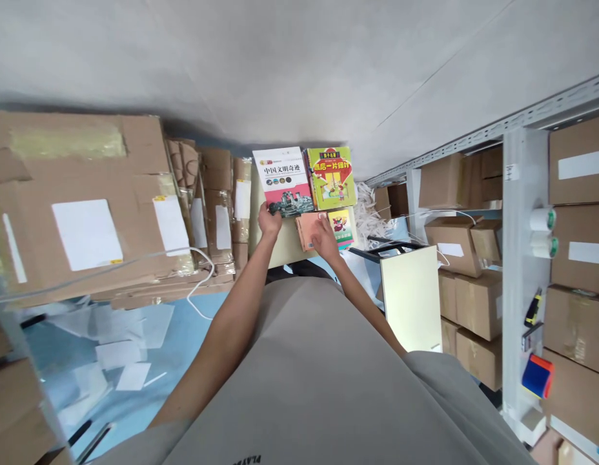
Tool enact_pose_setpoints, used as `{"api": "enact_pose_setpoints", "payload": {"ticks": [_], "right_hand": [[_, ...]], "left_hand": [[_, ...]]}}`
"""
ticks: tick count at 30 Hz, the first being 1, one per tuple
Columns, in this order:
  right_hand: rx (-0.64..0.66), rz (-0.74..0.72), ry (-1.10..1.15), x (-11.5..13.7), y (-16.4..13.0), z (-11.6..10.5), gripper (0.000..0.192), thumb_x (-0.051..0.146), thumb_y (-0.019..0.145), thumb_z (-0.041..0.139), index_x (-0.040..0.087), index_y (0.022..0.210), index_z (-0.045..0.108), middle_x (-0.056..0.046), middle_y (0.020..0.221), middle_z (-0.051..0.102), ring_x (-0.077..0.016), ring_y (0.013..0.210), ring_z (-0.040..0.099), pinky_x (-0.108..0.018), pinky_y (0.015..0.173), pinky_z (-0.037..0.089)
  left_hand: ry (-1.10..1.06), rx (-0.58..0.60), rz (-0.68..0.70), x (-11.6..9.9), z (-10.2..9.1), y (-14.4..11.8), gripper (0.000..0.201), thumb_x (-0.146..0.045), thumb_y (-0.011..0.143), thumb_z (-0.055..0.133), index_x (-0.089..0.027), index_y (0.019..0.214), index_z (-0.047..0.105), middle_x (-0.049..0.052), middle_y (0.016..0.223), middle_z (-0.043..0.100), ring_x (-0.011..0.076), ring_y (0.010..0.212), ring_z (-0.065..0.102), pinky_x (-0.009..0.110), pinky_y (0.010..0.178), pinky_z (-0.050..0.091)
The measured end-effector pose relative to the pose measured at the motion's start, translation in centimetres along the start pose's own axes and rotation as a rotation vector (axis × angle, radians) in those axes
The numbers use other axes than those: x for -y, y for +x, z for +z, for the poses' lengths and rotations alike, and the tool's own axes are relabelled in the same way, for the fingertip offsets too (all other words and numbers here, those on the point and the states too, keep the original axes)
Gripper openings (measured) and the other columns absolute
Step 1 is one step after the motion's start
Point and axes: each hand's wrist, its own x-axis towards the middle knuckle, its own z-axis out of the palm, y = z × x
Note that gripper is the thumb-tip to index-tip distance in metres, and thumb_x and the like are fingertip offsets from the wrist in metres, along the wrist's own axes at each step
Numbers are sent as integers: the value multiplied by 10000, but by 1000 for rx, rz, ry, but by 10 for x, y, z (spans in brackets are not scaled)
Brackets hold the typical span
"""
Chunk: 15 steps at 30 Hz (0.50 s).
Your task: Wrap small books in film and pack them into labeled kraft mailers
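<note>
Pink book [310, 230] under right hand [325, 237]

You are in a storeroom for packing books; brown cardboard boxes [86, 206] are piled high; a metal shelf [519, 258] holds more boxes and tape rolls [542, 231]; paper scraps [120, 361] lie on the blue floor [183, 342].

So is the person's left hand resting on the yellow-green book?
No, the left hand grips the lower corner of the white and red book; the yellow-green book lies beside it, untouched.
</note>
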Motion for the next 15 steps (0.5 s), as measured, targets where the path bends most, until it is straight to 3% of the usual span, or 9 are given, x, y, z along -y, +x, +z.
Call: {"api": "enact_pose_setpoints", "payload": {"ticks": [5, 8, 11, 15], "right_hand": [[35, 11, 1, 1, 2, 0, 680, 288, 1091, 664, 109, 1735, 541, -198, 1947, 296, -306, 1851, 213, -495, 1513, 233], [41, -3, 19, 3, 2, -4, 634, 243, 1076, 680, 154, 1697, 589, -157, 1936, 345, -273, 1843, 243, -474, 1512, 249], [23, -14, 49, 2, -4, -12, 578, 215, 1067, 657, 195, 1645, 637, -125, 1899, 430, -263, 1832, 276, -505, 1510, 270], [47, -14, 64, 0, -23, -17, 555, 243, 1105, 581, 150, 1651, 625, -172, 1903, 410, -301, 1826, 290, -543, 1495, 307]], "left_hand": [[40, -88, 15, 3, 7, -40, 603, -72, 899, 711, -94, 1498, 652, 264, 1593, 664, 392, 1586, 590, 498, 1402, 402], [66, 95, -21, 10, 17, -76, 458, -111, 898, 759, -116, 1355, 732, 265, 1452, 716, 422, 1367, 734, 540, 1290, 519], [91, 286, -66, 18, 26, -103, 255, -104, 862, 783, -152, 1113, 795, 211, 1266, 766, 370, 1063, 819, 506, 1130, 614], [41, 289, -13, 27, 31, -116, 159, -113, 834, 775, -192, 967, 810, 137, 1109, 786, 312, 1006, 807, 437, 1096, 629]]}}
